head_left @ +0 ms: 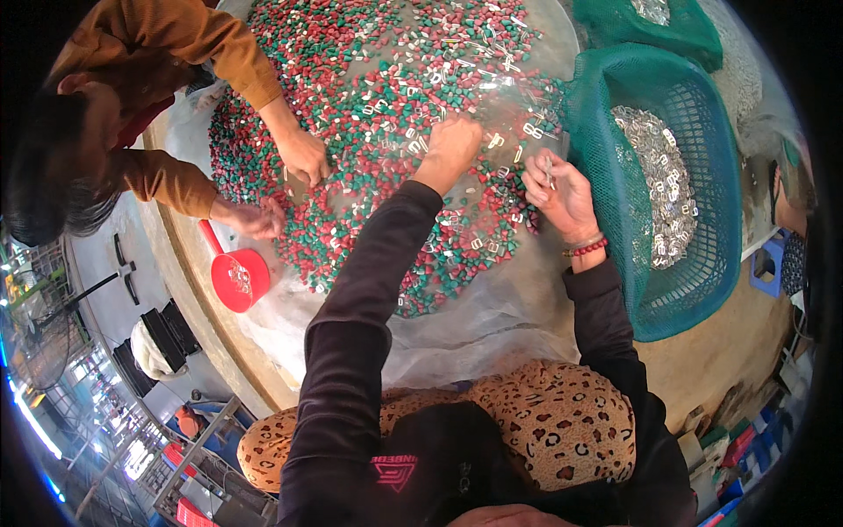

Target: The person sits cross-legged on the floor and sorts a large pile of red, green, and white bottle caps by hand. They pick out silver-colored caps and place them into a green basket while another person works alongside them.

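A wide heap of small red and green stones mixed with little metal buckles point(386, 97) covers a clear plastic sheet point(474, 325). My left hand point(450, 149) reaches into the heap, fingers curled down among the pieces. Just right of the heap, my right hand point(562, 195) is raised with its fingers pinched on a few metal buckles. A red bead bracelet sits on that wrist. Both my sleeves are dark.
A teal mesh basket point(702, 290) at the right holds a pile of metal buckles point(663, 184). Across the heap, a person in brown sleeves picks with two hands point(303, 154), point(255, 218). A red scoop point(237, 277) lies at the left edge.
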Demonstrator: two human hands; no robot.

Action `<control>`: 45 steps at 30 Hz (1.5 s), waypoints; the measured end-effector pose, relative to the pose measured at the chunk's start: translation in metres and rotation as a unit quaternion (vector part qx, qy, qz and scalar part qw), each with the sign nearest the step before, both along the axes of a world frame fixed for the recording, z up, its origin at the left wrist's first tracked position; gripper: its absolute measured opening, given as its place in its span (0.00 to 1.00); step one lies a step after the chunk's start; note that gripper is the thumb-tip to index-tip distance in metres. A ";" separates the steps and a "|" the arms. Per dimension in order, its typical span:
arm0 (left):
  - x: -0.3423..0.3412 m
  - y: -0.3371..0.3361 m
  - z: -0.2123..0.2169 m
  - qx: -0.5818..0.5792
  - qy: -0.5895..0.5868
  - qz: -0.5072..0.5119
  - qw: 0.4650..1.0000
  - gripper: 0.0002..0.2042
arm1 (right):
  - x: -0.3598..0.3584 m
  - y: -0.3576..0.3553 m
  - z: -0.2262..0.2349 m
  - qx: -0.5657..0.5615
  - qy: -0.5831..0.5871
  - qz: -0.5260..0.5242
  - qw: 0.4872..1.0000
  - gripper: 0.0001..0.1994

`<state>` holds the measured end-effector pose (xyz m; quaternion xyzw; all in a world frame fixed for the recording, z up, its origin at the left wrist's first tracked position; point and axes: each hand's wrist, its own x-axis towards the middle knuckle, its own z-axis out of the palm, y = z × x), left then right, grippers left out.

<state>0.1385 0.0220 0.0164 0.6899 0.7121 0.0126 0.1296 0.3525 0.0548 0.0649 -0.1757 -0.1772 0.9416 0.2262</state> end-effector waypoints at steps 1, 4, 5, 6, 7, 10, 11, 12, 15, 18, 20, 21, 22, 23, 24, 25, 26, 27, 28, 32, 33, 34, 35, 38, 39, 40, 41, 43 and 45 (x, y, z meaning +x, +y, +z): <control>0.001 -0.001 0.001 -0.001 0.006 -0.007 1.000 0.06 | 0.005 -0.002 0.003 -0.003 -0.013 0.006 1.000 0.06; -0.003 -0.006 0.008 -0.014 -0.041 0.063 0.997 0.05 | 0.012 -0.007 0.003 0.014 -0.037 0.022 0.999 0.06; -0.008 -0.010 0.011 -0.010 -0.151 0.116 0.982 0.04 | 0.011 -0.007 -0.001 0.008 -0.067 0.017 0.998 0.07; -0.015 -0.018 0.015 0.012 -0.256 0.161 0.953 0.04 | 0.010 -0.006 -0.007 0.000 -0.102 0.009 0.995 0.08; -0.022 -0.025 0.019 0.009 -0.353 0.216 0.910 0.04 | 0.010 -0.005 -0.013 -0.007 -0.123 0.007 0.992 0.09; -0.035 -0.065 0.031 0.000 -0.820 0.316 0.477 0.06 | 0.005 0.016 -0.038 0.119 -0.365 -0.030 0.923 0.11; -0.037 -0.078 0.035 0.015 -0.880 0.282 0.382 0.07 | 0.002 0.025 -0.047 0.172 -0.461 -0.040 0.870 0.11; -0.038 -0.086 0.038 0.032 -0.929 0.237 0.282 0.08 | -0.004 0.034 -0.055 0.316 -0.488 -0.067 0.811 0.11; -0.042 -0.092 0.051 0.029 -0.931 0.212 0.296 0.08 | -0.025 0.058 -0.074 0.592 -0.574 -0.091 0.558 0.12; -0.050 -0.082 0.071 0.013 -0.898 0.231 0.374 0.11 | -0.041 0.069 -0.076 0.617 -0.653 -0.004 0.440 0.15; -0.056 -0.074 0.084 0.014 -0.852 0.223 0.474 0.14 | -0.046 0.069 -0.072 0.610 -0.648 0.052 0.453 0.16; -0.058 -0.070 0.090 0.007 -0.832 0.227 0.506 0.14 | -0.048 0.067 -0.070 0.609 -0.645 0.072 0.456 0.16; -0.061 -0.066 0.095 -0.001 -0.808 0.235 0.541 0.14 | -0.047 0.063 -0.069 0.618 -0.634 0.100 0.454 0.16; -0.063 -0.063 0.097 -0.004 -0.789 0.231 0.570 0.14 | -0.047 0.059 -0.067 0.613 -0.624 0.131 0.466 0.15; -0.064 -0.058 0.097 -0.020 -0.776 0.238 0.584 0.16 | -0.047 0.053 -0.067 0.613 -0.608 0.153 0.480 0.14; -0.065 -0.054 0.094 -0.023 -0.757 0.246 0.605 0.16 | -0.047 0.048 -0.067 0.613 -0.592 0.170 0.495 0.13; -0.064 -0.050 0.089 -0.028 -0.736 0.254 0.627 0.15 | -0.047 0.040 -0.067 0.603 -0.595 0.175 0.502 0.12; -0.064 -0.044 0.082 -0.021 -0.726 0.243 0.643 0.14 | -0.046 0.036 -0.067 0.596 -0.591 0.169 0.516 0.12; -0.065 -0.040 0.073 -0.061 -0.679 0.283 0.674 0.14 | -0.045 0.032 -0.065 0.587 -0.586 0.166 0.533 0.12; -0.055 -0.032 0.030 -0.014 -0.446 0.235 0.864 0.16 | -0.030 0.025 -0.045 0.355 -0.398 0.068 0.843 0.06; -0.054 -0.030 0.021 0.001 -0.413 0.220 0.884 0.16 | -0.021 0.025 -0.035 0.197 -0.315 0.037 0.928 0.05; -0.052 -0.029 0.014 0.002 -0.376 0.213 0.902 0.16 | -0.013 0.020 -0.026 0.137 -0.217 -0.015 0.966 0.02; -0.049 -0.029 0.007 -0.005 -0.331 0.210 0.920 0.15 | -0.007 0.021 -0.016 0.061 -0.092 -0.025 0.994 0.04; -0.043 -0.026 -0.007 0.031 -0.199 0.151 0.968 0.11 | 0.003 0.009 0.006 0.021 0.031 -0.025 0.999 0.05; -0.041 -0.025 -0.009 0.041 -0.144 0.123 0.981 0.11 | 0.004 0.006 0.011 0.018 0.035 -0.015 0.999 0.05; -0.039 -0.023 -0.011 0.034 -0.117 0.107 0.987 0.09 | 0.006 0.004 0.016 0.007 0.022 -0.010 1.000 0.05; -0.038 -0.022 -0.012 0.033 -0.092 0.096 0.991 0.09 | 0.008 0.003 0.019 0.016 0.013 -0.007 1.000 0.06; -0.035 -0.020 -0.012 0.028 -0.038 0.073 0.996 0.09 | 0.011 0.004 0.017 0.013 -0.044 0.006 0.999 0.09; -0.033 -0.020 -0.012 0.041 -0.039 0.078 0.995 0.09 | 0.015 0.016 0.008 0.005 -0.139 0.044 0.989 0.12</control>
